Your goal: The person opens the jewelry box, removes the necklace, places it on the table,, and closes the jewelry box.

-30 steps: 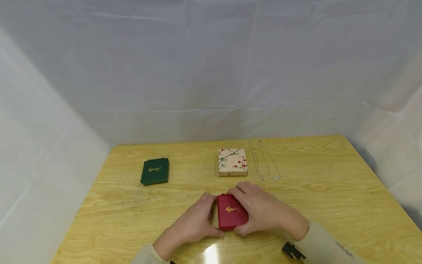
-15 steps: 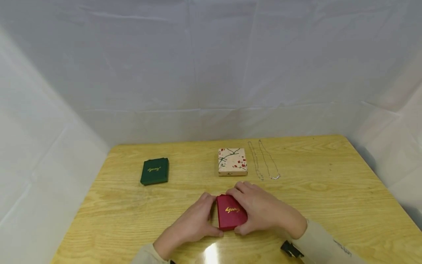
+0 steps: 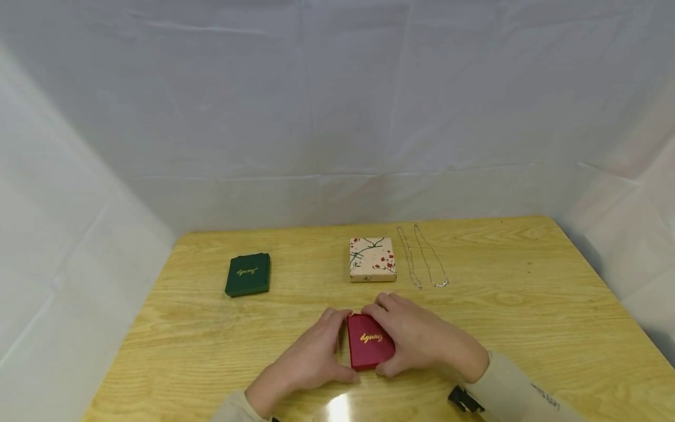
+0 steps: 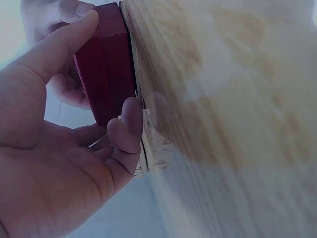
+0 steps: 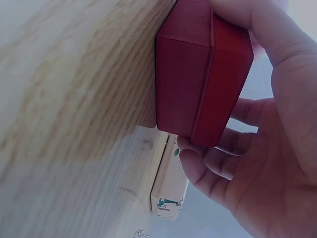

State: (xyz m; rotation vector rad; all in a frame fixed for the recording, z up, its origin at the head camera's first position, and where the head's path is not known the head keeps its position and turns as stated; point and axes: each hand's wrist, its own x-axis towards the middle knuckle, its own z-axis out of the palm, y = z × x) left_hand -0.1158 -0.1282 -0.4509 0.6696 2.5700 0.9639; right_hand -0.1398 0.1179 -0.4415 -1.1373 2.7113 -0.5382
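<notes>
A red jewelry box (image 3: 369, 346) with gold lettering on its lid lies on the wooden table between both hands. My left hand (image 3: 316, 351) holds it at the left side, thumb at the near edge and fingertips at the far corner. From the right, my right hand (image 3: 413, 334) grips the same box, thumb near and fingers beyond, covering its right part. Lid and base meet along a seam on the red box (image 5: 198, 89) in the right wrist view. Curled fingers (image 4: 124, 141) sit by the box's far end in the left wrist view.
Beyond the hands lies a cream box (image 3: 371, 261) with a floral branch print. Beside it are two thin chain necklaces (image 3: 440, 283). A green jewelry box (image 3: 248, 274) sits to the left. White cloth (image 3: 316, 117) encloses the table's back and sides.
My left fingertips have shifted slightly rightward onto the red box's far corner. The right hand keeps its grip, and the other things stay in place.
</notes>
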